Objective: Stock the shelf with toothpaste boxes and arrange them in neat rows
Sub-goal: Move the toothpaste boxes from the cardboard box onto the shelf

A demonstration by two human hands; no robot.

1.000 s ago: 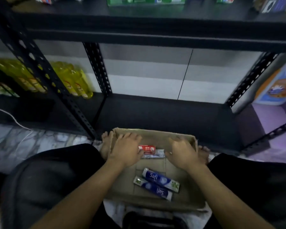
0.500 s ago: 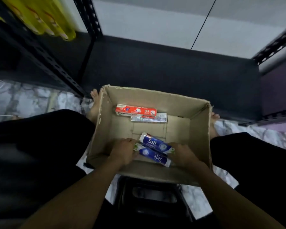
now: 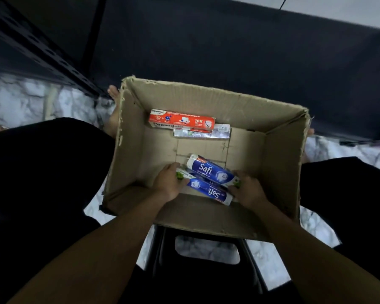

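Observation:
An open cardboard box point(image 3: 281, 163) stands on the floor between my knees. Two blue Safi toothpaste boxes point(image 3: 208, 172) lie side by side near its front wall. My left hand point(image 3: 168, 183) grips their left ends and my right hand point(image 3: 248, 190) grips their right ends. At the far side of the carton lies a red Pepsodent toothpaste box point(image 3: 181, 122), partly on top of a silver toothpaste box point(image 3: 206, 134). The dark bottom shelf point(image 3: 228, 51) lies just beyond the carton.
A perforated black shelf upright point(image 3: 44, 51) slants down at the left. Marble floor point(image 3: 31, 102) shows on both sides. My bare feet point(image 3: 113, 119) flank the carton. A black plastic stool point(image 3: 206, 255) sits under me, in front of the carton.
My hands moved from the red and silver boxes at the carton's far side to the two blue boxes and closed on their ends. My view tilted down onto the carton.

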